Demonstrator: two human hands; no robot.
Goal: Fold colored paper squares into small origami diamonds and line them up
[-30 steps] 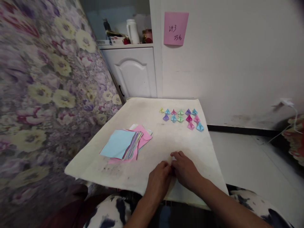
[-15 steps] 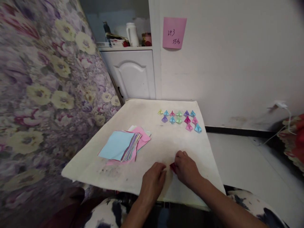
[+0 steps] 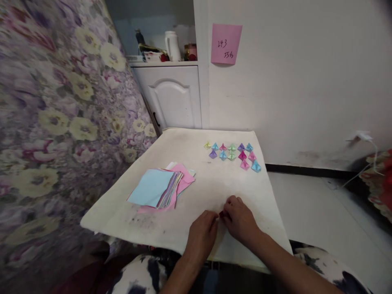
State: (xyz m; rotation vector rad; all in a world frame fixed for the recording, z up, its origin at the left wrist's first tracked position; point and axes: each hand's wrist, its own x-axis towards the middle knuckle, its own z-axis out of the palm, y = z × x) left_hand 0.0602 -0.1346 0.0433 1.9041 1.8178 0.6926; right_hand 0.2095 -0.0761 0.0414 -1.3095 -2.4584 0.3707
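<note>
My left hand (image 3: pixel 202 236) and my right hand (image 3: pixel 240 220) meet near the front edge of a cream-covered table (image 3: pixel 171 143). Between their fingertips is a small dark red folded paper piece (image 3: pixel 221 214), mostly hidden; both hands pinch it against the table. A fanned stack of coloured paper squares (image 3: pixel 161 187), light blue on top, lies to the left of my hands. Several small folded paper shapes (image 3: pixel 234 154) in yellow, blue, pink, green and purple sit in two rows at the far right of the table.
A flowered fabric surface (image 3: pixel 55 122) rises along the left. Behind the table stand a white cabinet (image 3: pixel 171 96) with a jug and jars on top, and a white wall carrying a pink note (image 3: pixel 226 43). Pale floor (image 3: pixel 324 212) lies right, with a cable.
My hands parted slightly half a second ago, showing more of the red piece, and have closed together over it again. The view shifted a little.
</note>
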